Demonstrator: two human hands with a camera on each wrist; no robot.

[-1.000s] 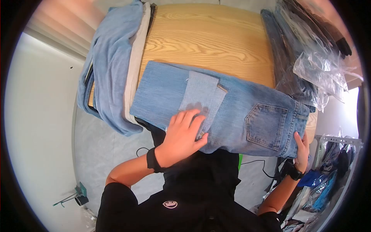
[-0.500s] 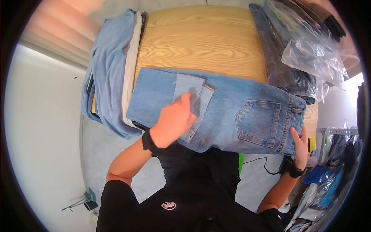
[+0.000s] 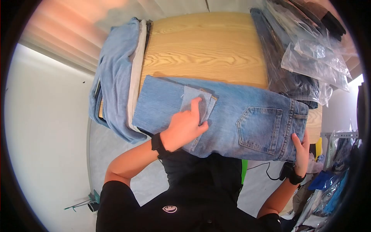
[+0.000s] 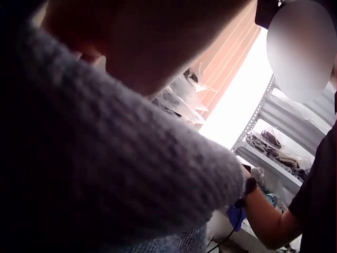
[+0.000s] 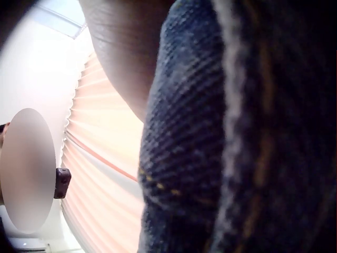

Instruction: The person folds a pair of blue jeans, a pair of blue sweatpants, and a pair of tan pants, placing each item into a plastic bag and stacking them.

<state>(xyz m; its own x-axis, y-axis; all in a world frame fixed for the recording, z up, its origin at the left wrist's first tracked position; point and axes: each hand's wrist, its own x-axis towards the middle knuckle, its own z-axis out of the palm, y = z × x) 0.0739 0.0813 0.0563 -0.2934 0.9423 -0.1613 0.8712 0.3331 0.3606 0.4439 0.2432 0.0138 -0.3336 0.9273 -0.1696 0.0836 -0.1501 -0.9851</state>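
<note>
A pair of folded blue jeans [image 3: 224,112] lies across the front of the table in the head view, back pocket up and waistband to the right. The lighter turned-up cuff [image 3: 192,94] lies folded back over the leg. My left hand [image 3: 183,129] is over this cuff, index finger extended along it and thumb out to the side; its other fingers look bent and are partly hidden. At the waistband, my right hand [image 3: 302,154] grips the jeans with the thumb on top. Dark denim with yellow stitching [image 5: 184,132] fills much of the right wrist view.
Folded light-blue and cream trousers [image 3: 119,69] hang over the table's left edge. More dark jeans [image 3: 278,65] and clear plastic bags [image 3: 309,58] are piled at the right. A metal shelf [image 3: 340,135] with bagged clothes stands at the lower right, beyond the wooden table [image 3: 201,42].
My left hand has gone from spread fingers over the cuff to an extended index finger with the others bent. The right hand keeps its hold on the waistband. The head view has shifted slightly.
</note>
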